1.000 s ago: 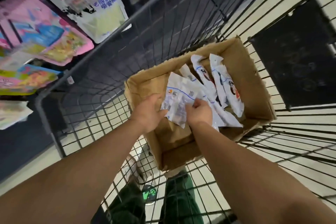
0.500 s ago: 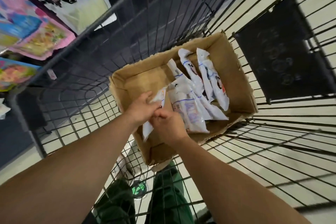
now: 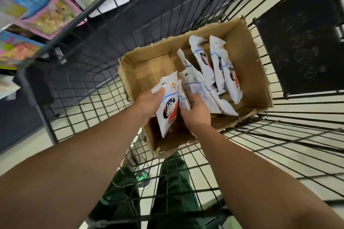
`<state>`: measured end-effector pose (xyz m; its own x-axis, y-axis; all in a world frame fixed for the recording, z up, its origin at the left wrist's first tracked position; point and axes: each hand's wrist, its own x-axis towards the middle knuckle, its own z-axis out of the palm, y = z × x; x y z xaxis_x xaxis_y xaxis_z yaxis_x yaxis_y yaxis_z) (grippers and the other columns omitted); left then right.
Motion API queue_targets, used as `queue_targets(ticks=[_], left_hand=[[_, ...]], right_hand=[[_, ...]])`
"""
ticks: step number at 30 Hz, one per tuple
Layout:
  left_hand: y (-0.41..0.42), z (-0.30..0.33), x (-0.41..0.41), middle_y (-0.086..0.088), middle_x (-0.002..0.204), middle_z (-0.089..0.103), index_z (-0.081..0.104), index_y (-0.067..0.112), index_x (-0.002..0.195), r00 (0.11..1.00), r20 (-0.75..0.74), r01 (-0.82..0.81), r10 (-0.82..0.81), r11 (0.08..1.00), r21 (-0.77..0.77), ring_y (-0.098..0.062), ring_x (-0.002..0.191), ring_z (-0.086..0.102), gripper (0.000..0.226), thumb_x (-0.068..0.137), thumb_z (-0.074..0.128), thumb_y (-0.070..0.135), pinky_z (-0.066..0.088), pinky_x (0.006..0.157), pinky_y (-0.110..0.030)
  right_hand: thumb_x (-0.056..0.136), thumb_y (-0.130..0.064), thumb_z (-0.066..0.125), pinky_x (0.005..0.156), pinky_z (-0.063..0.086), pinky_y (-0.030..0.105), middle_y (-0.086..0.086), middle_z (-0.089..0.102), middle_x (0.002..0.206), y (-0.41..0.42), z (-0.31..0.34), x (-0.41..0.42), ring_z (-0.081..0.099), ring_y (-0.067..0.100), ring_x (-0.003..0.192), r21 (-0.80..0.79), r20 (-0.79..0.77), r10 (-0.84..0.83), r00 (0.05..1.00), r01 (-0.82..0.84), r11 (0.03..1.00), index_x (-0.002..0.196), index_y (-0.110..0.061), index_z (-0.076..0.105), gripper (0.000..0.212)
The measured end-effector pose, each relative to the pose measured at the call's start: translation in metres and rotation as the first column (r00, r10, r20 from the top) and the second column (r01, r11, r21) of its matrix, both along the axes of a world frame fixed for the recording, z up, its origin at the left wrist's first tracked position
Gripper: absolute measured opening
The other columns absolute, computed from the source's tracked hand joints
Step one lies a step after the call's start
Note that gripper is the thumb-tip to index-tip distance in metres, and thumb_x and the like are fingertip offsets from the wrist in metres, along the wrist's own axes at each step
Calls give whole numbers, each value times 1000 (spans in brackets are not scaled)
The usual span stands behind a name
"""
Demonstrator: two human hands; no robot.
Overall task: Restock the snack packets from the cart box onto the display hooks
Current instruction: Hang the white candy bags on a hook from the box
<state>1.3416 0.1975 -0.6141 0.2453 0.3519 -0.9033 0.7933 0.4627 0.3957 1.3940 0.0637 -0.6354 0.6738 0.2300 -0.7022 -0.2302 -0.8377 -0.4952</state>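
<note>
An open cardboard box [image 3: 247,46] sits in a black wire cart [image 3: 104,46]. Several white snack packets [image 3: 217,65] with red and black print lean together in its right half. My left hand [image 3: 149,102] grips one white packet [image 3: 168,106] over the box's near left part, its printed face toward me. My right hand [image 3: 197,111] is just to the right, fingers curled round the near end of another packet [image 3: 197,89] in the pile. The two hands almost touch.
Colourful packets [image 3: 41,11] hang on a display at the upper left, beyond the cart's rim. A black panel [image 3: 301,39] hangs on the cart's right side. Pale floor, green trousers [image 3: 173,191] and a shoe show through the mesh below.
The view shifted, so the box now sits further right. My left hand has turned its packet face up and holds it higher. My right hand moved right onto another packet in the pile.
</note>
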Motion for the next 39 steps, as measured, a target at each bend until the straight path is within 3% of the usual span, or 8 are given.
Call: queue_targets(ticks=[8, 11, 16, 19, 22, 30, 35, 39], left_hand=[[16, 75, -7, -6, 116, 69, 63, 16, 118, 991, 122, 50, -49, 999, -4, -25, 106, 66, 85, 59, 70, 78, 57, 88, -43], [35, 106, -29, -10, 109, 73, 65, 15, 115, 985, 167, 36, -47, 997, 69, -25, 96, 67, 53, 71, 83, 40, 55, 86, -47], [71, 170, -84, -14, 107, 69, 63, 13, 110, 958, 287, -22, -11, 993, 113, -29, 95, 65, 14, 97, 61, 18, 53, 91, -52], [94, 207, -124, -9, 100, 70, 65, 18, 103, 914, 405, -56, 13, 994, 93, -27, 91, 65, 8, 96, 62, 18, 51, 86, -46], [114, 243, -176, -2, 96, 75, 66, 18, 108, 860, 494, -201, 128, 975, 98, -19, 84, 70, 16, 93, 66, 20, 56, 75, -34], [157, 309, -404, -10, 117, 72, 66, 15, 118, 537, 736, -683, 412, 725, 92, -24, 99, 70, 25, 98, 56, 26, 58, 78, -34], [166, 341, -588, -17, 128, 65, 58, 6, 132, 473, 787, -762, 395, 631, 141, -36, 120, 61, 39, 95, 57, 17, 47, 103, -50], [169, 366, -696, -14, 118, 72, 64, 8, 125, 422, 777, -866, 468, 462, 191, -33, 108, 68, 32, 95, 62, 18, 56, 90, -44]], right_hand=[[93, -18, 48, 81, 45, 40, 14, 52, 117, 30, 76, -30, 56, 35, 102, -53, 350, 578, 737, -600, 798, 150, -21, 29, 60], [89, -25, 53, 85, 45, 39, 11, 54, 116, 39, 107, -38, 56, 30, 103, -31, 411, 679, 608, -735, 677, 148, -17, 29, 65], [89, -31, 62, 98, 47, 39, 6, 59, 118, 69, 169, -24, 56, 19, 108, 299, 330, 342, 880, -441, 846, 134, -20, 55, 46], [86, -32, 70, 88, 54, 32, 0, 62, 121, 101, 211, -29, 63, 11, 98, 502, -10, 223, 975, -188, 844, 128, -14, 54, 48], [87, -26, 70, 65, 59, 36, 9, 76, 88, 139, 249, -60, 71, 24, 75, 610, -223, 372, 901, -169, 775, 100, -13, 65, 20], [89, -25, 67, 80, 57, 52, 19, 73, 99, 241, 315, -288, 70, 37, 88, 780, -140, 512, 848, -224, 585, 101, -14, 69, 16], [89, -27, 67, 74, 59, 49, 18, 74, 95, 276, 349, -460, 71, 36, 83, 818, -98, 631, 769, -299, 492, 103, -12, 68, 20], [91, -26, 65, 66, 59, 41, 11, 76, 84, 298, 377, -570, 73, 27, 71, 837, -79, 715, 694, -344, 426, 96, -14, 68, 13]])
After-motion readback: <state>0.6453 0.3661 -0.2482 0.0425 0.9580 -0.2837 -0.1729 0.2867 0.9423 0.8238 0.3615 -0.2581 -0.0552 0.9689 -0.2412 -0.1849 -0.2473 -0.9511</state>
